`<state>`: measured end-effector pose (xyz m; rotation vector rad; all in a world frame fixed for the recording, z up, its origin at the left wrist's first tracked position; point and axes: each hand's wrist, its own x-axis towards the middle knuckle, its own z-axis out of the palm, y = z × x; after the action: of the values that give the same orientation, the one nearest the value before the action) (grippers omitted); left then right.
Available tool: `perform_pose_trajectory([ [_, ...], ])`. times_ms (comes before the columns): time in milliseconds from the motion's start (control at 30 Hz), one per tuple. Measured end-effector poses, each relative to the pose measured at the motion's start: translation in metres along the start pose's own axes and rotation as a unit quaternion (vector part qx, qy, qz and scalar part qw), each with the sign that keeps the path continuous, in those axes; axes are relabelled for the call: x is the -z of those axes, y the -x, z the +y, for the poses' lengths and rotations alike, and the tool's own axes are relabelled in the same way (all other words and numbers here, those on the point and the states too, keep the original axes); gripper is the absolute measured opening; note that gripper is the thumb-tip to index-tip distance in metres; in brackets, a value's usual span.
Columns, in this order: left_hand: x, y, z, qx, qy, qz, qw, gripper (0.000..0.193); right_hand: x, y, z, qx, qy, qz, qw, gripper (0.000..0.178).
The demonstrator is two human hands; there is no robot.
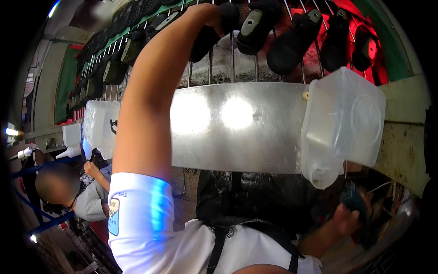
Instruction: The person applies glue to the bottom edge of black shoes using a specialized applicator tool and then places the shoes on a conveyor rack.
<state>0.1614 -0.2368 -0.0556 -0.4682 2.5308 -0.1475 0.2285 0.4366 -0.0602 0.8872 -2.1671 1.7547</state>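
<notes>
My left arm reaches far forward, and my left hand [206, 16] is closed round a black shoe [204, 45] on the rack of metal rods [232, 66]. My forearm hides part of the rack and the fingers are only partly visible. Low on the right, my right hand [347, 220] grips a dark, bluish-green item [354, 199]; its kind cannot be made out in the shadow. More black shoes, such as one with an olive-grey last [252, 23] inside, lie along the rods next to my left hand.
Between me and the rack is a shiny metal shelf [273, 132]. A translucent plastic container [351, 118] stands at its right end, another [101, 123] at its left. Red light glows at the far right [372, 48]. A co-worker [93, 201] sits at the left.
</notes>
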Motion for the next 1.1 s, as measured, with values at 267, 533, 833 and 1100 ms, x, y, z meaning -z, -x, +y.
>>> perform_pose_trajectory([
  [267, -0.012, 0.147, -0.01, 0.137, 0.138, 0.349, 0.917, 0.108, -0.026, -0.011, -0.017, -0.112, -0.278, -0.041, 0.953, 0.052],
  [533, -0.064, 0.298, 0.103, 0.048, 0.51, 0.5, 0.698, 0.095, -0.031, -0.032, -0.038, -0.26, -0.135, -0.054, 0.955, 0.032],
  [833, -0.133, 0.331, 0.15, 0.038, 0.411, 0.344, 0.843, 0.072, -0.055, -0.04, -0.042, -0.215, 0.06, -0.176, 0.959, 0.021],
  [1100, -0.218, 0.323, 0.114, -0.032, 0.361, 0.446, 0.819, 0.082, -0.038, -0.064, -0.011, -0.214, -0.032, -0.304, 0.928, 0.024],
])
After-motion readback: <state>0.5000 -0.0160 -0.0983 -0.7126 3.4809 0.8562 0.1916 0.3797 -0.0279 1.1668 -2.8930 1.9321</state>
